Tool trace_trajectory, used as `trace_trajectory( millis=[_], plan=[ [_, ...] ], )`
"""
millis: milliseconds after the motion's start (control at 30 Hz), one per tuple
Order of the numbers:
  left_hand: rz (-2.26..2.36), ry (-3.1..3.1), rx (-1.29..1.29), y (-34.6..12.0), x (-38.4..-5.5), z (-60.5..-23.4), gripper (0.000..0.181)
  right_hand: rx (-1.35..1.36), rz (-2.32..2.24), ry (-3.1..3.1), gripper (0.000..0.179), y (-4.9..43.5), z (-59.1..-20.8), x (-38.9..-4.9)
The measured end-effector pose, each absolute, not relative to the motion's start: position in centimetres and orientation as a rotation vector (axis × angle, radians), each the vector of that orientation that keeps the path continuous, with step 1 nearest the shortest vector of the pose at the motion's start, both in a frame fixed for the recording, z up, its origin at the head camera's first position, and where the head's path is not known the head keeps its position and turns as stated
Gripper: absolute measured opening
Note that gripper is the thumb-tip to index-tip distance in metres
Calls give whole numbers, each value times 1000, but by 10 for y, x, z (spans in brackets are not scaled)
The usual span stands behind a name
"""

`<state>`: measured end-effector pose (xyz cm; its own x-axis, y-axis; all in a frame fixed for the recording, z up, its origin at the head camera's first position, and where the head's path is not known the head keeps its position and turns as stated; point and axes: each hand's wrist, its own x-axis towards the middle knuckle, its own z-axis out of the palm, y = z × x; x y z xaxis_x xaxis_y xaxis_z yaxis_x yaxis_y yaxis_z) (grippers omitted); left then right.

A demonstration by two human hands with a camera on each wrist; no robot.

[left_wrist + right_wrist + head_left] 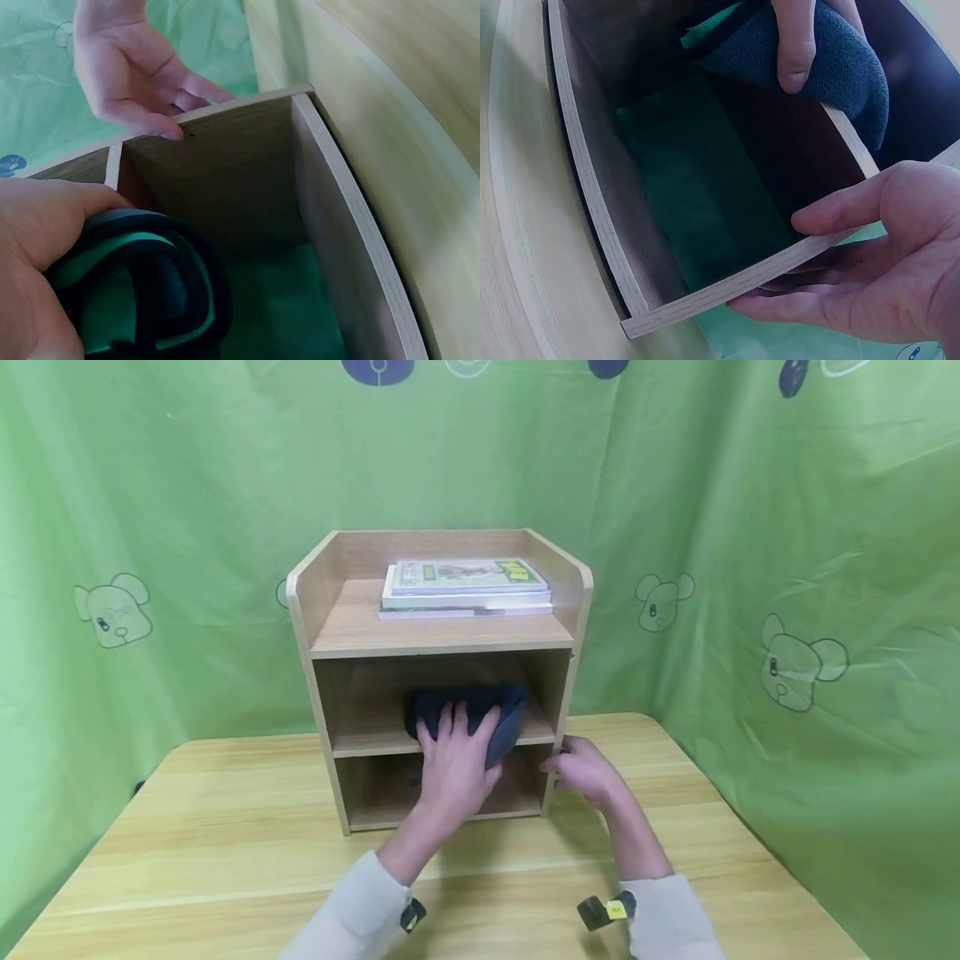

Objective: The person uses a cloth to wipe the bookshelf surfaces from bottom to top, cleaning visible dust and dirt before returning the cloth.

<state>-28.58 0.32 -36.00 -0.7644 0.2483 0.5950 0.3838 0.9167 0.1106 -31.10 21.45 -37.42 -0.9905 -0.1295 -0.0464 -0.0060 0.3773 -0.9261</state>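
Head view: the left hand point(455, 770), nearer, gripped the dark cloth point(508, 718) with half-bent fingers; it lay longways side to side beneath them, at the shelf edge point(375, 750); the right hand point(588, 770) pinched the cupboard's side point(567, 693).

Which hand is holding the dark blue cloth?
The left hand holds the cloth; the right hand grips the wooden side panel and touches no cloth.

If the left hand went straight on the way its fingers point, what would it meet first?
The dark blue cloth that the left hand grips; beyond that, probably an inner surface of the wooden shelf unit, though depth there is unclear.
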Motion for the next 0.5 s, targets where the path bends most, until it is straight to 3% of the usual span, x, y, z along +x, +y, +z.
trace_trajectory(
  millis=[500],
  plan=[
    [122, -2570, -394, 45, -277, -354, 66, -152, -1711, 2522, 47, 212, -373, -310]
  ],
)
